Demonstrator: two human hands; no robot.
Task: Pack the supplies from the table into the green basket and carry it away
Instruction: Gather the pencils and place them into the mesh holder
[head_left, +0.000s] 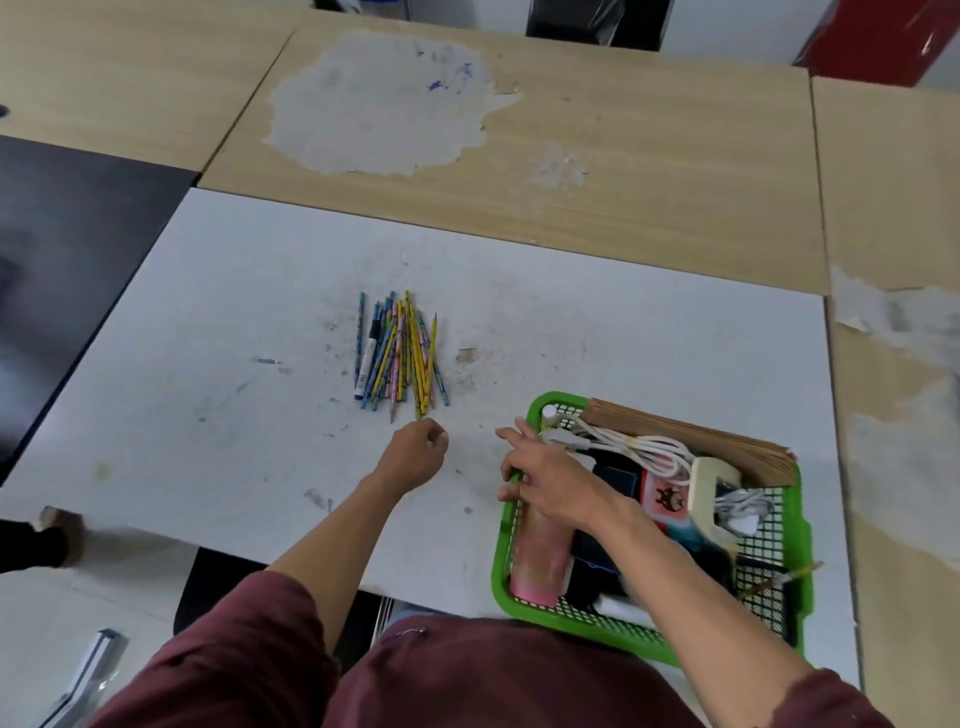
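Observation:
A bunch of several coloured pencils (402, 353) lies mid-table with a black-and-white marker (370, 358) along its left side. My left hand (415, 452) hovers just below the pencil tips, fingers loosely curled, holding nothing. The green basket (501, 566) sits at the table's near right corner. It holds a pink bottle (537, 566), a white cable (649, 449), a brown paper stack (691, 434), a cream plug block (711, 493) and dark items. My right hand (550, 483) grips the basket's left rim, index finger stretched out.
The white tabletop (208, 364) is scuffed and stained. Wooden tables (623, 156) with peeled patches adjoin it at the back and right. A black surface (62, 234) lies to the left. A dark chair seat (218, 587) shows under the near edge.

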